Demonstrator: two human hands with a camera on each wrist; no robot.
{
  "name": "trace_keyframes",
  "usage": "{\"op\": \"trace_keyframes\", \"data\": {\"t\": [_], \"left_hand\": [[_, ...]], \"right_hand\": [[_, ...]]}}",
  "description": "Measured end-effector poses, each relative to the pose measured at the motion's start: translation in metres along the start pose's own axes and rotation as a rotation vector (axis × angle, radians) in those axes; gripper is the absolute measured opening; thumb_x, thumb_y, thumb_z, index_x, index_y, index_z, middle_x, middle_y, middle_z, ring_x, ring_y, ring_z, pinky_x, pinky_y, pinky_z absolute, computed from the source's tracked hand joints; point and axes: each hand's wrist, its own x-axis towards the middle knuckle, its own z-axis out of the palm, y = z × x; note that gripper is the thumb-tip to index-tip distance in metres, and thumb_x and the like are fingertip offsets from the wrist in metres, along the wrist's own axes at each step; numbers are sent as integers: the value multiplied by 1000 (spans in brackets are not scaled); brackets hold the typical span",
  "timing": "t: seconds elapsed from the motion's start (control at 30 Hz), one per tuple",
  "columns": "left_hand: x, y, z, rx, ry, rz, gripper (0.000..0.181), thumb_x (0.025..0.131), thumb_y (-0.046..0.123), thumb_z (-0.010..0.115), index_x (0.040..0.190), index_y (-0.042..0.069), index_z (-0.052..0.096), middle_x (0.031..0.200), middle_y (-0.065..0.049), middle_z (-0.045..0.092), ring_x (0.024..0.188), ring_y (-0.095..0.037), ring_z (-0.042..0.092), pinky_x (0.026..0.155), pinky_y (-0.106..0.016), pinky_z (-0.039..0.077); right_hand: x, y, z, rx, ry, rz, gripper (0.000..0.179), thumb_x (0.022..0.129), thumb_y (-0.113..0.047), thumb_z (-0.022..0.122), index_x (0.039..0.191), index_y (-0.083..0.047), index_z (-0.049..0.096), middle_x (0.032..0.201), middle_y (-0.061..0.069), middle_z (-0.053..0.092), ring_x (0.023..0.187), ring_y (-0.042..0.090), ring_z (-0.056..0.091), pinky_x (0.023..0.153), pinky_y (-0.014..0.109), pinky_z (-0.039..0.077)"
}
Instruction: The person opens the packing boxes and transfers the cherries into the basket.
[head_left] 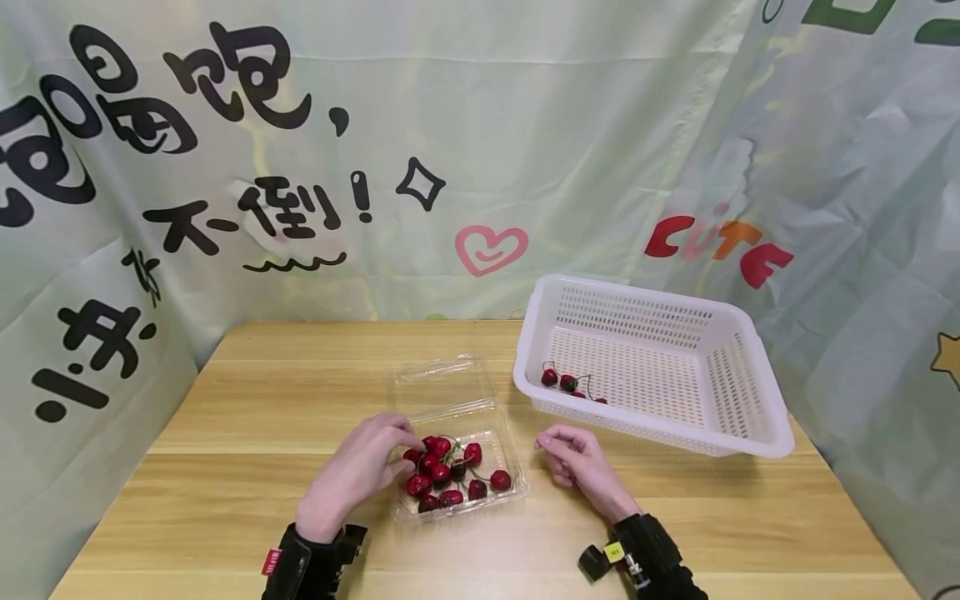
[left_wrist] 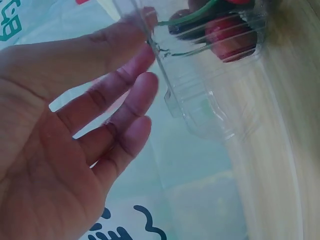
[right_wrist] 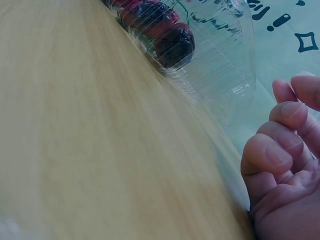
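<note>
My left hand (head_left: 363, 462) reaches over the left side of a clear plastic clamshell box (head_left: 510, 454), its thumb and forefinger at the dark red cherries (head_left: 440, 473) inside. A cherry shows between these two fingertips in the head view. In the left wrist view, the other fingers of the left hand (left_wrist: 95, 110) are loosely bent outside the plastic wall, and a green stem (left_wrist: 192, 15) lies near the thumb tip. To the right of the box, my right hand (head_left: 581, 467) hovers with loosely curled fingers and holds nothing.
A white slotted plastic basket (head_left: 637, 421) stands at the back right of the wooden table (head_left: 262, 400), several cherries (head_left: 567, 383) in its near left corner. The box's lid (head_left: 442, 385) is folded back. A printed cloth (head_left: 585, 150) hangs behind the table.
</note>
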Motion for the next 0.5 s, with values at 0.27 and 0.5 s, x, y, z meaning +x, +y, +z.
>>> {"op": "trace_keyframes", "data": {"t": [0.27,0.5], "left_hand": [[2,0,5,35,5,22,22,74,7,84,95,13,79,93,0,73,90,-16,67,87,-38,59],[3,-4,6,-66,23,47,13,74,3,83,84,11,79,85,4,69,80,-11,65,77,-26,60]], "right_hand": [[0,1,0,-2,4,-7,16,103,-11,52,99,-6,67,62,-10,51,51,2,37,42,30,21],[0,1,-1,-5,22,-12,16,103,-12,52,100,-6,67,62,-10,52,51,2,39,41,25,25]]}}
